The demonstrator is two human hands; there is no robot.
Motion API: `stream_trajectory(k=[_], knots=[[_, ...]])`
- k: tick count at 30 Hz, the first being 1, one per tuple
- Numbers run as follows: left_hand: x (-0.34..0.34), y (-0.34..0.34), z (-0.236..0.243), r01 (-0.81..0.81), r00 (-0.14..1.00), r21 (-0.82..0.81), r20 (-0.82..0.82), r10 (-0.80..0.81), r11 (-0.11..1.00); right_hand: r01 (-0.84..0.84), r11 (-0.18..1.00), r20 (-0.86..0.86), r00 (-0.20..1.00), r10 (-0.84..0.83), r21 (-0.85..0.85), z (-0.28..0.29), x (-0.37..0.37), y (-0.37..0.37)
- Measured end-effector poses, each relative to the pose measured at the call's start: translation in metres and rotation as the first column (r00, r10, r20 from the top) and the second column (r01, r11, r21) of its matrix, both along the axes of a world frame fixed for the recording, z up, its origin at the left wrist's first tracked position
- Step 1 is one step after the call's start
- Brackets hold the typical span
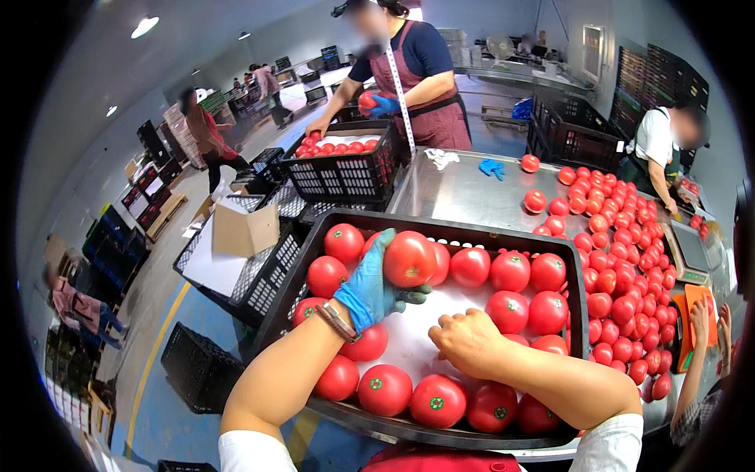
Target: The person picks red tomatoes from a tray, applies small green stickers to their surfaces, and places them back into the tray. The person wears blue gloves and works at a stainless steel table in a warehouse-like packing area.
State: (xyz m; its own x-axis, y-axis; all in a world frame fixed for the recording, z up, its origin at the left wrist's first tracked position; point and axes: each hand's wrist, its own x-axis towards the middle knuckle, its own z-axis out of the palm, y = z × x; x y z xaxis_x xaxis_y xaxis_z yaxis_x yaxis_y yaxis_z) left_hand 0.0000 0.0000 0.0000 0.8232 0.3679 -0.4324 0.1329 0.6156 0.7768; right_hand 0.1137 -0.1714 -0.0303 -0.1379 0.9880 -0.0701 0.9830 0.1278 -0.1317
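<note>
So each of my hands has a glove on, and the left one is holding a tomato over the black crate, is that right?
Not quite: the right hand is bare, as the head view shows. Only the left hand has a glove on, and it is holding a tomato over the black crate.

Gloved left grip [376,285] holds tomato [408,258] over black crate [580,311]; bare right grip [470,343] nearby.

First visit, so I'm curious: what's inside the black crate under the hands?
Red tomatoes, one held in the left hand, and a white liner. Whatever's beneath that hand, the right hand, forearms or liner is covered.
</note>
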Motion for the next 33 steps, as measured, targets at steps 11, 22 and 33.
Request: stream_trajectory(k=[11, 22, 33], knots=[[0.002, -0.013, -0.005, 0.2, 0.971, 0.075, -0.148, -0.188, 0.977, 0.41, 0.88, -0.879, 0.477, 0.016, 0.239, 0.016, 0.035, 0.01], [-0.01, -0.024, 0.006, 0.109, 0.994, 0.593, -0.074, -0.081, 0.798, 0.352, 0.932, -0.971, 0.239, -0.004, 0.083, 0.007, 0.027, 0.015], [-0.005, -0.046, -0.002, -0.199, 0.98, 0.84, 0.173, 0.099, 0.505, 0.291, 0.871, -0.78, 0.607, 0.151, 0.395, 0.013, 0.015, 0.003]])
